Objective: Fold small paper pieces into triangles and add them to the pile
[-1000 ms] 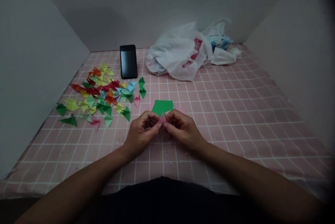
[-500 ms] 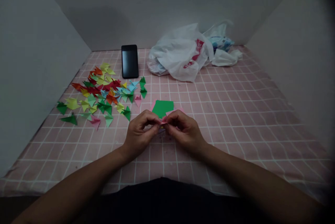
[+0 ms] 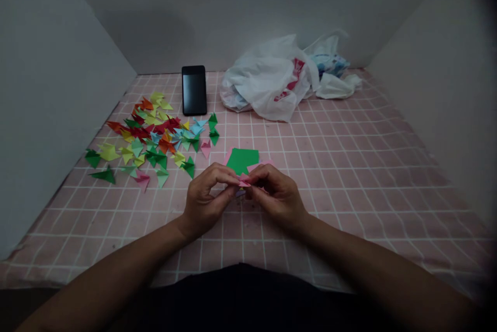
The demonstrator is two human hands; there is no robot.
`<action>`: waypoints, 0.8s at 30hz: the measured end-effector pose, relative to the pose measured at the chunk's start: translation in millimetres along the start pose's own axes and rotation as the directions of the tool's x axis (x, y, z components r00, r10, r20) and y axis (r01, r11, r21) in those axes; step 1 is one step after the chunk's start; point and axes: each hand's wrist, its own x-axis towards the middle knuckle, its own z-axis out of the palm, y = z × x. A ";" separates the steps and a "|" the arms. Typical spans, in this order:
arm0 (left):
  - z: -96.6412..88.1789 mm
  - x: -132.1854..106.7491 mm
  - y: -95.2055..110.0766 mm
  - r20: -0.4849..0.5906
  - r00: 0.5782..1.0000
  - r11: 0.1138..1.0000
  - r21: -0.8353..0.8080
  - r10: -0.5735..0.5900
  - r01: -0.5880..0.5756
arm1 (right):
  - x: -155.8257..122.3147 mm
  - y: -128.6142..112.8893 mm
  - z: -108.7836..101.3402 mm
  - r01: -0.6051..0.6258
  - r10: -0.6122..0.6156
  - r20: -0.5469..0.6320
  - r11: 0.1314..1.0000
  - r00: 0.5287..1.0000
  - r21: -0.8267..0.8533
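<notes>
My left hand (image 3: 205,197) and my right hand (image 3: 274,195) meet over the pink checked tablecloth (image 3: 349,166), both pinching one small folded pink paper piece (image 3: 243,180) between thumbs and fingers. Just beyond my fingertips lies a small stack of flat paper squares, green (image 3: 243,159) on top with pink edges showing under it. To the left spreads a pile of folded paper triangles (image 3: 151,138) in red, green, yellow, blue and pink.
A black phone (image 3: 194,90) lies face up at the back, left of centre. A crumpled white plastic bag (image 3: 272,81) with more wrapping sits at the back right. Grey walls close the table in on the left, right and rear.
The pink piece showed as an upright triangle between my fingertips a second ago; now it is flattened and pinched lower. My hands stay in about the same place.
</notes>
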 end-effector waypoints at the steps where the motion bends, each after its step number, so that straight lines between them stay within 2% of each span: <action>1: 0.2 0.2 0.5 -0.002 0.997 0.997 -0.033 -0.071 0.071 | 0.0 -0.3 -0.5 -0.018 0.018 -0.001 1.000 1.000 -0.001; 3: 0.6 1.4 1.7 0.015 0.966 0.956 -0.136 -0.259 0.259 | 0.5 -0.4 -1.3 -0.069 0.069 0.016 0.997 0.997 0.037; 6: 1.7 4.0 2.4 0.064 0.862 0.805 -0.328 -0.502 0.494 | 2.0 1.3 -1.7 -0.140 0.134 0.044 0.978 0.990 0.156; 8: 3.0 5.2 1.3 0.100 0.805 0.694 -0.452 -0.585 0.561 | 3.6 3.0 -1.3 -0.187 0.181 0.047 0.957 0.982 0.221; 11: 5.4 5.4 -1.5 0.175 0.758 0.564 -0.569 -0.628 0.599 | 5.8 4.7 -0.6 -0.291 0.277 0.088 0.912 0.957 0.290; 14: 6.5 4.5 -4.1 0.209 0.748 0.531 -0.587 -0.630 0.611 | 6.8 4.6 -0.8 -0.386 0.351 0.162 0.863 0.922 0.327; 17: 5.2 4.2 -4.6 0.213 0.763 0.578 -0.538 -0.611 0.613 | 6.9 3.5 -1.4 -0.437 0.394 0.191 0.833 0.899 0.339; 21: 2.6 6.9 0.2 0.197 0.789 0.685 -0.405 -0.582 0.606 | 6.6 2.1 -1.4 -0.421 0.397 0.142 0.854 0.907 0.305; 24: 2.4 8.8 3.3 0.192 0.806 0.724 -0.359 -0.560 0.589 | 6.4 1.8 -0.9 -0.382 0.368 0.105 0.885 0.924 0.267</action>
